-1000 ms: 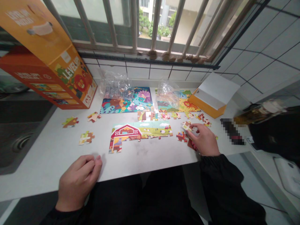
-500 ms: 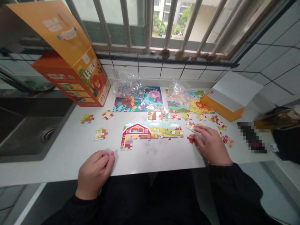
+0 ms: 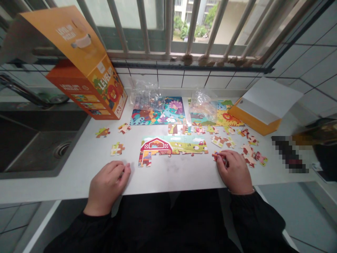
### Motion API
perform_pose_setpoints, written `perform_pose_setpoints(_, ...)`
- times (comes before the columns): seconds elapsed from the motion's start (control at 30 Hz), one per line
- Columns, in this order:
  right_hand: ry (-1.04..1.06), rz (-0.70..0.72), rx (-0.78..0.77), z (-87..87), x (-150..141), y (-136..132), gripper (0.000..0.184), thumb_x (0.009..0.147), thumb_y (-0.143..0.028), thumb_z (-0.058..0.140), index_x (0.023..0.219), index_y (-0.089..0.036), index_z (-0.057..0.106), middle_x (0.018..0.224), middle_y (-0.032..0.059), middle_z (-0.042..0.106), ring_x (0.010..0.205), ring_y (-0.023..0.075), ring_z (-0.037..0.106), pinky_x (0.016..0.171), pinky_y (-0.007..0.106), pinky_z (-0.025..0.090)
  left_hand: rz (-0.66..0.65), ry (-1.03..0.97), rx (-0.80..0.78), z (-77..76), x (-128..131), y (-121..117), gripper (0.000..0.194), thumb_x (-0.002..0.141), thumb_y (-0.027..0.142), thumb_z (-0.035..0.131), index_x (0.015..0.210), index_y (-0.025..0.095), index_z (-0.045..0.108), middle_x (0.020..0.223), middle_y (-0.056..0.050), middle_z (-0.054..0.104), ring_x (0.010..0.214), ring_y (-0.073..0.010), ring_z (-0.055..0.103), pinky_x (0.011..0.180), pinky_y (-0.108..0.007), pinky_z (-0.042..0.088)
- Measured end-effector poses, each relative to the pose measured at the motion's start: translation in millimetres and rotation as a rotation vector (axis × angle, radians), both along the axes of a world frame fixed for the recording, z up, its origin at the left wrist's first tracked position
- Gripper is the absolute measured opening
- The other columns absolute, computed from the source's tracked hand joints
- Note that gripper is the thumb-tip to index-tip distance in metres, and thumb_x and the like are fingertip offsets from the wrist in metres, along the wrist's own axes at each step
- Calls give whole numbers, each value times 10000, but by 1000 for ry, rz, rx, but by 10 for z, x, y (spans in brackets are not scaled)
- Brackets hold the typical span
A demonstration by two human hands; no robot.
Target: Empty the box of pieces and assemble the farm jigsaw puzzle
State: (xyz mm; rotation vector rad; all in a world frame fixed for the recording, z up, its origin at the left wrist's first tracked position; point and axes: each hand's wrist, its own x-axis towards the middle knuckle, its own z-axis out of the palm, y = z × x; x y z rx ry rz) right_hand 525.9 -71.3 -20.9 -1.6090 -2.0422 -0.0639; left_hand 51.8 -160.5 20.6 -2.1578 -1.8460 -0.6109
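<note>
A partly joined farm puzzle (image 3: 172, 147) with a red barn lies in the middle of the white counter (image 3: 79, 168). My right hand (image 3: 234, 172) rests to its right, fingers curled and pinched on a small red puzzle piece (image 3: 216, 157). Several loose pieces (image 3: 247, 151) lie just beyond that hand. My left hand (image 3: 109, 184) sits near the counter's front edge, fingers curled under, nothing visible in it. Loose pieces (image 3: 117, 149) lie to the left of the barn.
An orange puzzle box (image 3: 89, 84) stands at the back left beside a dark sink (image 3: 34, 144). Two finished puzzles (image 3: 158, 114) with clear plastic bags (image 3: 201, 103) on them lie by the tiled wall. An open yellow box (image 3: 260, 109) stands at the right.
My right hand has drawn back toward me, put down the pale piece and closed on a small red one. The view has swung left; my left hand stays put.
</note>
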Motion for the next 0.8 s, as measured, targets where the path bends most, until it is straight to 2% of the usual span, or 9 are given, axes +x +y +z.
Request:
perform_pose_setpoints(0.07, -5, -22, 11, -3, 7, -2, 195, 1054, -358, 595, 1038, -210, 720, 1110, 137, 765, 1081, 313, 687, 1015, 484, 490, 115, -11, -22, 58, -186, 158, 197, 1048, 320, 575, 985, 203, 720, 1048, -124, 764, 1024, -298, 710, 948, -418, 547)
perform_pose_setpoints(0.13, -12, -42, 22, -7, 12, -9, 185, 1049, -356, 589, 1013, -216, 703, 1086, 135, 763, 1059, 315, 682, 1013, 485, 483, 191, 0, -80, 107, -432, 378, 308, 1063, 347, 509, 1184, 139, 700, 1166, -174, 742, 1150, -333, 672, 1070, -472, 522)
perform_pose_setpoints(0.2, -20, -48, 28, -9, 13, -15, 183, 1051, -357, 583, 1010, -217, 694, 1077, 133, 762, 1046, 314, 675, 1007, 478, 480, 219, -5, -127, 125, -697, 626, 394, 1034, 275, 482, 1325, 71, 653, 1348, -219, 697, 1300, -344, 621, 1178, -500, 466)
perform_pose_setpoints(0.27, -23, -49, 32, -7, 12, -20, 184, 1053, -355, 579, 1013, -214, 690, 1078, 134, 763, 1044, 314, 671, 1002, 473, 481, 212, -18, -219, 106, -932, 858, 506, 1007, 218, 500, 1457, -1, 571, 1561, -268, 579, 1446, -353, 536, 1257, -521, 398)
perform_pose_setpoints(0.33, -18, -47, 28, -5, 11, -21, 182, 1053, -351, 578, 1014, -214, 691, 1077, 134, 764, 1042, 314, 671, 996, 472, 481, 214, -16, -273, 66, -1106, 1037, 580, 1005, 222, 530, 1508, -67, 517, 1628, -314, 509, 1452, -368, 530, 1256, -535, 396)
perform_pose_setpoints(0.43, 4, -48, 20, -7, 12, -21, 176, 1045, -344, 578, 1015, -218, 696, 1073, 130, 762, 1033, 311, 671, 985, 474, 484, 218, -8, -330, 19, -1257, 1176, 580, 991, 240, 559, 1464, -95, 565, 1476, -317, 634, 1303, -368, 616, 1174, -525, 457)
perform_pose_setpoints(0.57, 20, -56, 22, -13, 11, -19, 178, 1040, -355, 581, 1010, -222, 696, 1079, 129, 759, 1042, 314, 673, 989, 480, 492, 230, -13, -359, 32, -1370, 1199, 542, 976, 298, 603, 1381, -58, 656, 1250, -223, 741, 1042, -286, 671, 985, -403, 530)
perform_pose_setpoints(0.7, 16, -53, 21, -10, 8, -19, 176, 1040, -352, 578, 1019, -220, 693, 1074, 131, 760, 1036, 320, 675, 986, 484, 503, 230, -37, -397, 72, -1495, 1201, 510, 982, 390, 641, 1274, -18, 732, 1030, -110, 766, 827, -204, 648, 779, -297, 516)
perform_pose_setpoints(0.8, 13, -51, 23, -6, 8, -18, 174, 1040, -348, 581, 1020, -217, 694, 1074, 131, 761, 1032, 319, 676, 995, 484, 506, 234, -55, -432, 102, -1609, 1239, 580, 996, 487, 662, 1254, -28, 737, 889, -49, 751, 707, -159, 608, 677, -254, 477)
